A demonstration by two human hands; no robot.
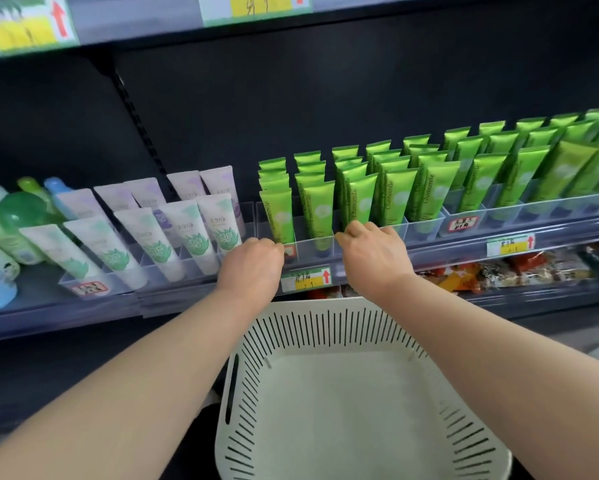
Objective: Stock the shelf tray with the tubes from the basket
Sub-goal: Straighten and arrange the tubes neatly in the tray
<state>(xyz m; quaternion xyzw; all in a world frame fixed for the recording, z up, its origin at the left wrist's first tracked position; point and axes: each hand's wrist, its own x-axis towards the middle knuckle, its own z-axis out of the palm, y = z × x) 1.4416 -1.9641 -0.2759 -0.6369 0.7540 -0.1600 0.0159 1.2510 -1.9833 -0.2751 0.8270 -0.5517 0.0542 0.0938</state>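
A clear divided shelf tray (317,247) stands on the middle shelf, filled with rows of upright green Chamomile tubes (319,207). My left hand (253,263) grips the tray's front left corner with curled fingers. My right hand (372,252) has its fingers hooked over the tray's front wall further right, just below the tubes. Below my forearms sits the white slotted basket (291,341); its pale floor is bare, with no tubes in it.
A second clear tray (94,285) of white-and-green tubes (194,233) stands to the left, with green and blue bottles (0,244) beyond it. More green tubes (519,168) fill trays on the right. Snack packets (499,271) lie on the shelf below. Price tags (305,279) line the shelf edge.
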